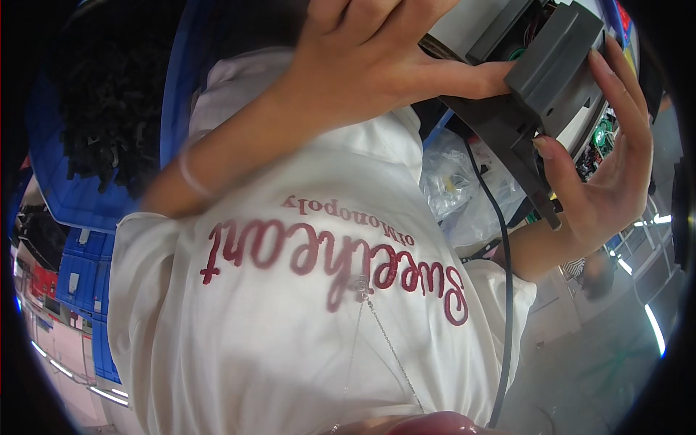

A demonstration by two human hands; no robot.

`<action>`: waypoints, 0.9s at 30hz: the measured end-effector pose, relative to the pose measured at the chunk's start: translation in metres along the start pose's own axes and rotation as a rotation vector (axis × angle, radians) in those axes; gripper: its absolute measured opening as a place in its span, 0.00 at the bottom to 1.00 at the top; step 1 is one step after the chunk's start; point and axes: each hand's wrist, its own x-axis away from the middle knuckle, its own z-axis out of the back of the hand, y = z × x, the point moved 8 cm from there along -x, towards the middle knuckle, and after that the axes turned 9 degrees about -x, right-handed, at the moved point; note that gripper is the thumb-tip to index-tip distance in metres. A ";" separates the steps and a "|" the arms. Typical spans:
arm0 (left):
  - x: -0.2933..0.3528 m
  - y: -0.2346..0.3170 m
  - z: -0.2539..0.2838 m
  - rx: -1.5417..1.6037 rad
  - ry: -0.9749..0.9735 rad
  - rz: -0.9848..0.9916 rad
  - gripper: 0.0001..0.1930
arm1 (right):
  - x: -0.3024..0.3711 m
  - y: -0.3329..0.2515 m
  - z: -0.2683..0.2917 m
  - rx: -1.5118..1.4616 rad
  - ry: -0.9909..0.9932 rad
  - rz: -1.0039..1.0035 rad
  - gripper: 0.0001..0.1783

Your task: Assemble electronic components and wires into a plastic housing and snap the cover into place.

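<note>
A dark grey plastic housing [554, 69] with wires and a green ring-shaped part inside it is at the upper right. My left hand [377, 65] reaches in from the left, its thumb stretched out and pressed against the housing's near edge. The tips of its other fingers are cut off by the top of the view. On the other side, my right hand [609, 145] grips the housing between thumb and fingers, the thumb at its lower corner. Below the housing, a dark angled plastic frame part [500, 138] sticks out toward my right wrist.
A blue bin [72, 196] full of small black parts [109, 109] stands at the left, with stacked blue crates [83, 268] beyond it. Clear plastic bags [464, 188] lie beneath the housing. A black cable [504, 239] runs down past my right side. Circuit parts [600, 141] show behind my right hand.
</note>
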 end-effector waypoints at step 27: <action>0.007 0.008 0.003 -0.197 0.094 -0.115 0.25 | 0.004 0.008 0.000 0.067 0.147 -0.142 0.24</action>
